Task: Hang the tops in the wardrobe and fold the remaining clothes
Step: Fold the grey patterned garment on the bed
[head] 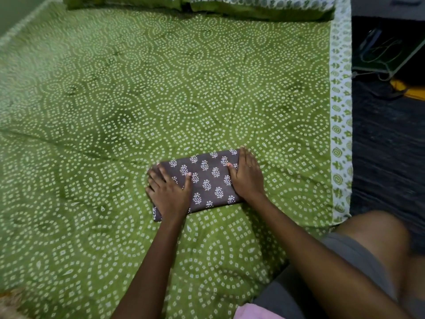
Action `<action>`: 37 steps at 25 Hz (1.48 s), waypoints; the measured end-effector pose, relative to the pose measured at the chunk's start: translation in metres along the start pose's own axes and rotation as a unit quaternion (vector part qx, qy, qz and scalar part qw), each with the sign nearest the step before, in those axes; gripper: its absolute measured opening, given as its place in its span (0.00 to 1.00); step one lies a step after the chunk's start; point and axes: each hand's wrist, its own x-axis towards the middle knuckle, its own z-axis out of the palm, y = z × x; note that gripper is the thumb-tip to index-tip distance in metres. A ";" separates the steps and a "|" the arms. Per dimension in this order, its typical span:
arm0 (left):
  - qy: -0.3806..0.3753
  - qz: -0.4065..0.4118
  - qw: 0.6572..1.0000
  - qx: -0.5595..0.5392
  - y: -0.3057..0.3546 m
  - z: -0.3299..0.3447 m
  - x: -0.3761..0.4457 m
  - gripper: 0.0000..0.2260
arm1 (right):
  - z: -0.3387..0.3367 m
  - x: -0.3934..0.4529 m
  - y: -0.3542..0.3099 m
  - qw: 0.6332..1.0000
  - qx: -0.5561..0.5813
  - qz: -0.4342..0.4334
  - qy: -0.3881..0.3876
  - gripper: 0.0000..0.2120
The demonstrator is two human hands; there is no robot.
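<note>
Head view, looking down on a bed covered by a green bedspread (138, 88) printed with white dotted swirls. A folded brown garment (207, 180) with white floral sprigs lies flat on the bedspread as a compact rectangle, toward the near right part of the bed. The left hand (169, 192) rests palm-down on the garment's left end, fingers straight and spread, gripping nothing. The right hand (247, 176) lies likewise flat on the garment's right end, fingers extended over its far edge, pressing rather than grasping. Beyond the garment, at the far end of the bed, lie green pillows (128, 2). Right of the garment, past the bedspread's white patterned border (341, 111), a dark floor (386, 146) holds what appears to be a board with cables (388, 54), too dim to identify. Near the garment's lower right, the person's bent knee (379, 238) and grey shorts (345, 261) are visible, with a pink cloth (253, 313) at the frame's bottom edge.
</note>
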 end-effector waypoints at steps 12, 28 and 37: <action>-0.247 -0.204 0.817 -0.479 -0.021 -0.040 0.022 0.19 | -0.042 -0.018 -0.002 0.918 0.318 0.210 -0.112 0.16; -0.148 0.068 0.821 -0.547 0.250 -0.028 -0.035 0.11 | -0.252 0.037 0.196 0.768 0.589 0.197 -0.160 0.04; -0.228 0.104 0.796 -0.551 0.436 -0.163 -0.116 0.15 | -0.499 -0.014 0.237 0.793 0.553 0.247 -0.062 0.05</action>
